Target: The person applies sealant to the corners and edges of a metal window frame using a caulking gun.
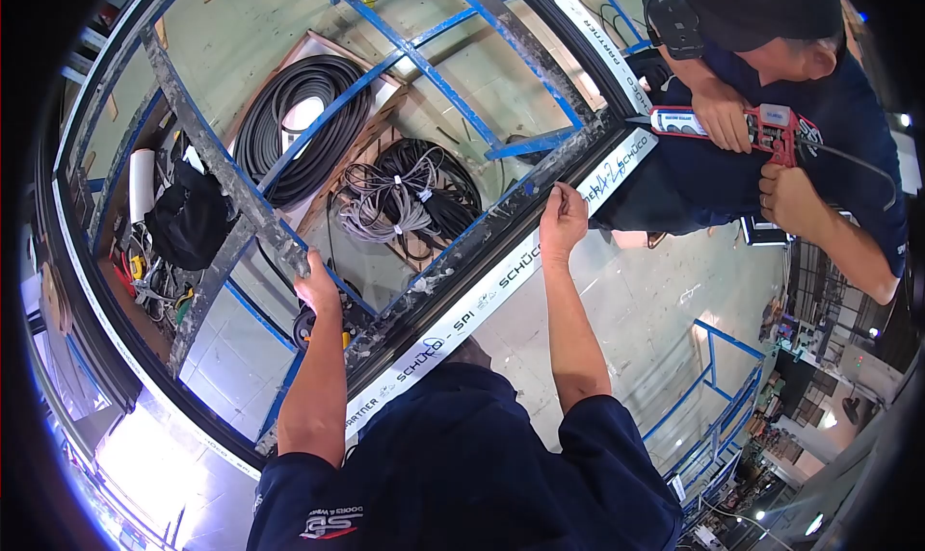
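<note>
A large dark aluminium frame (501, 219) with white SCHÜCO protective tape (482, 305) lies flat on blue trestles. My left hand (315, 283) grips the near end of a grey crossbar (217, 156) that runs diagonally inside the frame. My right hand (562, 220) pinches the inner edge of the taped frame profile. At the top right, a co-worker in a dark shirt holds a red sealant gun (756, 127) in both hands, its nozzle at the frame's corner (631, 119).
Below the frame lie a coil of black hose (299, 118) on a wooden board, a bundle of grey cables (395, 199), a black bag (188, 222) and a white roll (142, 180). Blue trestle bars (438, 79) cross underneath. More blue racks (718, 397) stand at the lower right.
</note>
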The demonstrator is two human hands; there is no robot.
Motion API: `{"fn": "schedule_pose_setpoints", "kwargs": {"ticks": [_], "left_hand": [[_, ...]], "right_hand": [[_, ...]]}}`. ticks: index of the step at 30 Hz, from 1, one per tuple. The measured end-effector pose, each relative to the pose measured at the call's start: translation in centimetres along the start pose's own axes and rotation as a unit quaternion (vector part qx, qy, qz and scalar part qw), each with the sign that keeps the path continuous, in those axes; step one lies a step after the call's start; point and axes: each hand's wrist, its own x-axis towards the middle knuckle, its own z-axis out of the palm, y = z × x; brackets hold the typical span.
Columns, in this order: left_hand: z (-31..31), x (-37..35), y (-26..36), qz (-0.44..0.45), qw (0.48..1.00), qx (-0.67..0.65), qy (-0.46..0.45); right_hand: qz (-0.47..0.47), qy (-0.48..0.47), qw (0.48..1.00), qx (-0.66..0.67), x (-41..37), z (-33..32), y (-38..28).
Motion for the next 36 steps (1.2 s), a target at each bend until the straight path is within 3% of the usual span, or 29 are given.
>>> {"fn": "schedule_pose_setpoints", "kwargs": {"ticks": [19, 22, 28, 36], "left_hand": [[0.1, 0.2, -0.4, 0.003, 1.0, 0.011, 0.002], [0.5, 0.8, -1.2, 0.035, 0.999, 0.007, 0.019], [0.5, 1.2, -1.4, -0.016, 1.0, 0.005, -0.004], [-0.1, -0.2, 0.0, 0.011, 1.0, 0.005, 0.002]], "right_hand": [[0.013, -0.002, 1.0, 0.003, 0.0, -0.3, -0.6], [0.007, -0.001, 1.0, 0.001, 0.0, -0.2, -0.3], [0.02, -0.008, 1.0, 0.0, -0.1, -0.2, -0.2], [0.026, -0.012, 1.0, 0.003, -0.1, -0.4, -0.6]]}}
